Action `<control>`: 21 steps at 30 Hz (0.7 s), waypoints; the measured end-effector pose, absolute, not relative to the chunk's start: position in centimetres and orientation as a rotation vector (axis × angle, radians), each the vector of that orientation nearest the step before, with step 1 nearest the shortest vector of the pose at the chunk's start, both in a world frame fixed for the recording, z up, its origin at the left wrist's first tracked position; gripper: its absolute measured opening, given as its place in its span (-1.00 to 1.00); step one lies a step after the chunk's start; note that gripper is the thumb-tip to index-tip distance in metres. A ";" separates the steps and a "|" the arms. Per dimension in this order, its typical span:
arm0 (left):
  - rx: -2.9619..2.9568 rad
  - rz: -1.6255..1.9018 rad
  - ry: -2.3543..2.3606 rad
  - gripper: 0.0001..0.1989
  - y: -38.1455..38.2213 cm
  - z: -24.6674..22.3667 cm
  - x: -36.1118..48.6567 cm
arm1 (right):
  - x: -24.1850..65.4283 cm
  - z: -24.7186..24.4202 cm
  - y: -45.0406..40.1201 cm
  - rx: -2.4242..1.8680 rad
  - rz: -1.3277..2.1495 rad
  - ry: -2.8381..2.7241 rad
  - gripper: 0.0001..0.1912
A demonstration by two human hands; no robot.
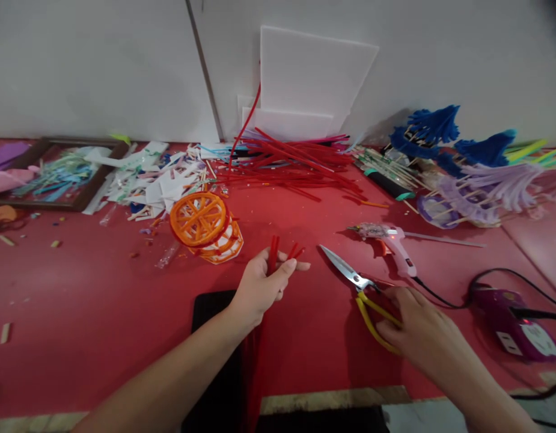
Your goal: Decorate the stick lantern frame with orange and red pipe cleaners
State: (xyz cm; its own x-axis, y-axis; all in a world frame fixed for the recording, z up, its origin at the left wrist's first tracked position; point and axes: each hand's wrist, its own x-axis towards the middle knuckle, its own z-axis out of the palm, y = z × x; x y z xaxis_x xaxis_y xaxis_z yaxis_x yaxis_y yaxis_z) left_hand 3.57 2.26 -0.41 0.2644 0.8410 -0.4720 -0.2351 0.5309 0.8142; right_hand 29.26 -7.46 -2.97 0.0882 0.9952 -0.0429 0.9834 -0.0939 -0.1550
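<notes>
My left hand (265, 285) is closed on thin, fuzzy red stems (273, 255); their ends stick up between my thumb and fingers. My right hand (408, 319) grips the scissors (356, 282) by the yellow handles, and the smooth, pointed metal blades lie ahead of my fingers. Near my left hand stands a round orange lattice piece (201, 219), fuzzy like a wheel with spokes. I cannot read any brand or label.
</notes>
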 end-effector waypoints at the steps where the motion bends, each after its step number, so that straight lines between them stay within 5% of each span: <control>1: 0.675 0.812 1.062 -0.73 2.3 -0.4 3.6 | 28.8 -2.9 -7.2 -2.265 0.232 -1.997 -0.79; 13: 0.639 0.909 1.075 -0.63 2.2 -0.5 3.6 | 24.1 0.7 -6.4 -1.952 0.777 -1.971 -0.66; 21: 0.650 0.919 1.031 -0.61 2.1 -0.6 3.4 | 23.4 0.3 -5.8 -1.964 0.718 -1.965 -0.59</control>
State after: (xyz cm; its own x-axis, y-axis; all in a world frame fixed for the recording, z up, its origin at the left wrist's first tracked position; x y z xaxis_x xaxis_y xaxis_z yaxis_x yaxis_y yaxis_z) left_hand 3.41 2.09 -0.63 0.2178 0.8761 -0.4300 -0.3268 0.4807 0.8138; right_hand 23.37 -5.76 0.32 -0.0437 0.9874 -0.1519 0.8530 -0.0423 -0.5202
